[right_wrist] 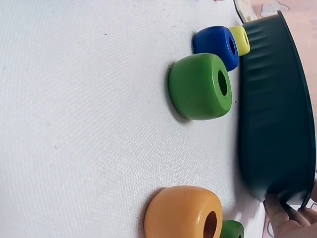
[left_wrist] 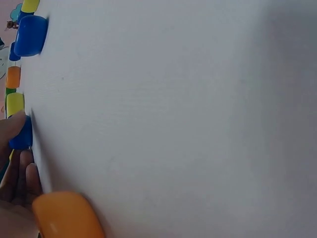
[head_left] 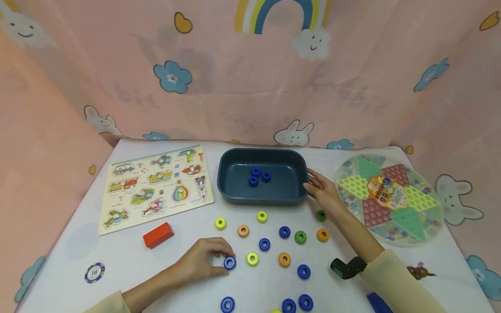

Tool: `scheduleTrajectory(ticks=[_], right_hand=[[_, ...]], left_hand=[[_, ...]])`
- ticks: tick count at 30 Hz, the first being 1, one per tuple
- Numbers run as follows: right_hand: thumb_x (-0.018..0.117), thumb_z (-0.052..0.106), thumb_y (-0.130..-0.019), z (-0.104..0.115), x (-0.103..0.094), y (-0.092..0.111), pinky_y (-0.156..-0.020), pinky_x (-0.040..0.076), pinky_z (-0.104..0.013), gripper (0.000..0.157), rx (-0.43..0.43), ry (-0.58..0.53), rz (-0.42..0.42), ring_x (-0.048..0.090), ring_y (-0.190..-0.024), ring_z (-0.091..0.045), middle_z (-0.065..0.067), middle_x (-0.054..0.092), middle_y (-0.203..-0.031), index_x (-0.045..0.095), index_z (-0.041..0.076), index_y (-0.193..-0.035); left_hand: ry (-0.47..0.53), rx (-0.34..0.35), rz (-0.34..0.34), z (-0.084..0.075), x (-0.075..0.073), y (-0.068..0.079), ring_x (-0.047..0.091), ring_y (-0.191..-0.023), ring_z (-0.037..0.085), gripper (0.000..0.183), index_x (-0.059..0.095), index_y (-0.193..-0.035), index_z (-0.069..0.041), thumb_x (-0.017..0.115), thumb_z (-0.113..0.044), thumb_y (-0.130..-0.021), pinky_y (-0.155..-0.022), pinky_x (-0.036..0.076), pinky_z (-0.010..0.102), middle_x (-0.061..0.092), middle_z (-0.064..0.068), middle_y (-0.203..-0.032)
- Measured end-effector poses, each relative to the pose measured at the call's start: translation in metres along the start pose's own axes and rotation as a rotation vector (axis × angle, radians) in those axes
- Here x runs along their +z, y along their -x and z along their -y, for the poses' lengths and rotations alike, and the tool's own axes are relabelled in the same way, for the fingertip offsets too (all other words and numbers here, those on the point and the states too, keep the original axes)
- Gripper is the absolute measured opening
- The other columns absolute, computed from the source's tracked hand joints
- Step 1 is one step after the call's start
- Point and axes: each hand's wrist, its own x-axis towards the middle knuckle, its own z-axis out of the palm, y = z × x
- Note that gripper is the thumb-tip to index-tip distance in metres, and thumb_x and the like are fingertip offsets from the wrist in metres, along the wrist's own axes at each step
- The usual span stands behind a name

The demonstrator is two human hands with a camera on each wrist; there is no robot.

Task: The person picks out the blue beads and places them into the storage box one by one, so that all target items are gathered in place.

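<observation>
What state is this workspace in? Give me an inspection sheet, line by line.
Surface: white tabletop, spread with loose beads.
Job's things: dark tray upright with blue beads inside; loose beads are blue, yellow, green, orange.
Clutter: puzzle board left, game board right, red block, chip marked 10, dark curved object (unidentified).
Grippers: left hand pinches another blue bead; right hand holds the dark tray's right end.
Cables: nothing seen.
Surroundings: pink printed cloth behind and at both sides.

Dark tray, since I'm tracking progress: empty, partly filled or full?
Partly filled: a few blue beads lie inside the dark tray, bare space around them.
</observation>
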Motion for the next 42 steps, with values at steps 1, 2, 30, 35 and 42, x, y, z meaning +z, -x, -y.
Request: scheduleTrajectory(ticks=[1,2,30,35,42], right_hand=[[0.058,0.029,-0.092,-0.003,0.0,-0.002,-0.097,0.04,-0.037,0.058,-0.003,-0.001,-0.001,0.037,-0.128,-0.025,-0.011,0.033,-0.145,0.033,0.024,-0.144],[0.059,0.029,-0.092,-0.004,0.0,-0.003,-0.096,0.041,-0.036,0.058,-0.003,-0.006,-0.005,0.039,-0.128,-0.024,-0.01,0.034,-0.145,0.034,0.025,-0.144],[0.057,0.022,-0.093,0.003,0.002,0.0,-0.096,0.041,-0.035,0.056,0.025,-0.023,-0.011,0.04,-0.126,-0.022,-0.009,0.034,-0.145,0.034,0.024,-0.144],[0.059,0.022,-0.092,-0.01,0.001,-0.01,-0.096,0.041,-0.037,0.055,0.033,-0.038,-0.029,0.042,-0.125,-0.021,-0.007,0.036,-0.144,0.036,0.027,-0.142],[0.058,0.024,-0.093,-0.015,-0.002,-0.012,-0.095,0.042,-0.035,0.054,0.014,-0.03,-0.03,0.043,-0.124,-0.021,-0.008,0.036,-0.144,0.036,0.028,-0.142]], left_hand=[[-0.002,-0.013,0.002,-0.001,-0.001,0.0,0.056,-0.083,0.013,0.036,0.07,-0.101,-0.017,0.081,-0.007,-0.068,-0.073,0.048,0.024,0.064,-0.01,-0.095],[-0.007,-0.024,0.003,-0.002,-0.002,0.0,0.056,-0.083,0.013,0.035,0.07,-0.101,-0.017,0.081,-0.008,-0.068,-0.073,0.048,0.024,0.064,-0.011,-0.095],[-0.131,0.028,-0.09,-0.054,-0.103,-0.128,0.059,-0.081,0.021,0.032,0.07,-0.099,-0.006,0.081,-0.007,-0.069,-0.07,0.052,0.031,0.065,0.002,-0.093],[-0.177,0.013,-0.092,-0.052,-0.112,-0.161,0.06,-0.083,0.02,0.032,0.069,-0.099,-0.004,0.081,-0.007,-0.069,-0.07,0.052,0.028,0.065,0.003,-0.094],[-0.243,-0.019,-0.08,-0.045,-0.111,-0.206,0.061,-0.082,0.02,0.032,0.07,-0.096,-0.003,0.082,-0.003,-0.066,-0.072,0.051,0.027,0.067,0.004,-0.092]])
